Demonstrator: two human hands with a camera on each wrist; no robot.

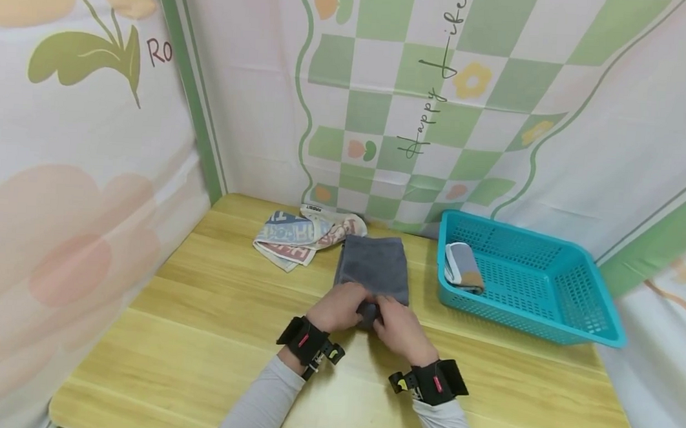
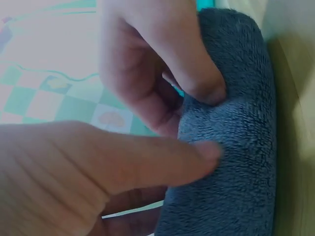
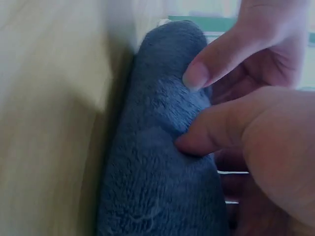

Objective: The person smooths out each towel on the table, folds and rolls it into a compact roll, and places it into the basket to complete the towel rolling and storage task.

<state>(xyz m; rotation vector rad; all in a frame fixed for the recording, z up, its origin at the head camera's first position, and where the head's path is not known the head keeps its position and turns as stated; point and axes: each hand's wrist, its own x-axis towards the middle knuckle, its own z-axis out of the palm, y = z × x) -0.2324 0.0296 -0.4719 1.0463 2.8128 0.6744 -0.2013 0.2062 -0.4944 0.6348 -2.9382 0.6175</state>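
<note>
A dark grey towel (image 1: 375,261) lies on the wooden table, its far part flat and its near edge turned up into a thick, rounded roll. My left hand (image 1: 340,307) and right hand (image 1: 399,330) grip that roll side by side. In the left wrist view, both thumbs press on the near face of the plush towel (image 2: 241,128), close together, while the fingers curl behind it. The right wrist view shows the same roll of towel (image 3: 152,167) low along the tabletop, with the right thumb (image 3: 206,132) pressing a dent into it.
Behind the towel to the left, a crumpled patterned cloth (image 1: 295,231) with lettering lies by the curtain. At the right stands a teal plastic basket (image 1: 532,327) holding a folded grey, white and brown cloth (image 1: 462,265). Printed curtains (image 1: 262,93) close off the table's back and sides.
</note>
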